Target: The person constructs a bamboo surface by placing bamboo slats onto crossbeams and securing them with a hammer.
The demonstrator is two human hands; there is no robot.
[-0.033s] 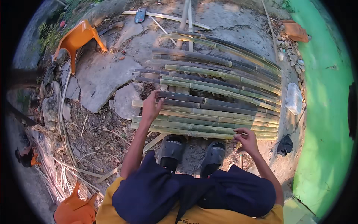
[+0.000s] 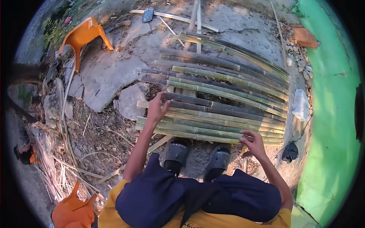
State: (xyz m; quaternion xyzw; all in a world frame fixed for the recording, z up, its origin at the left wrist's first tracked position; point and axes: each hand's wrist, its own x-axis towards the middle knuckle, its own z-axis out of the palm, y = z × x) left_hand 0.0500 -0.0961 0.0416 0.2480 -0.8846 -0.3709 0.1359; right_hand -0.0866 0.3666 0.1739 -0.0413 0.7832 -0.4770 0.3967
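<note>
Split bamboo strips (image 2: 213,125), some green and some dark, lie roughly side by side in front of me. My left hand (image 2: 156,110) is at their left ends, with thumb and fingers on either side of the end of a dark bamboo strip (image 2: 190,99). At the near edge, toward the right, my right hand (image 2: 253,143) hovers by the closest green strip (image 2: 213,138). Its fingers are bent, with a gap between thumb and forefinger, and nothing shows in them. Whether it touches that strip is unclear.
My sandalled feet (image 2: 175,152) stand close to the near strip. An orange plastic chair (image 2: 85,33) is at the far left, another orange chair (image 2: 74,211) at lower left. A phone (image 2: 148,15) lies at the back. Broken concrete slabs (image 2: 110,81) and a green surface (image 2: 327,125) flank the strips.
The whole view has shifted slightly. Both hands keep nearly the same places and poses against the bamboo, and the strips look unmoved.
</note>
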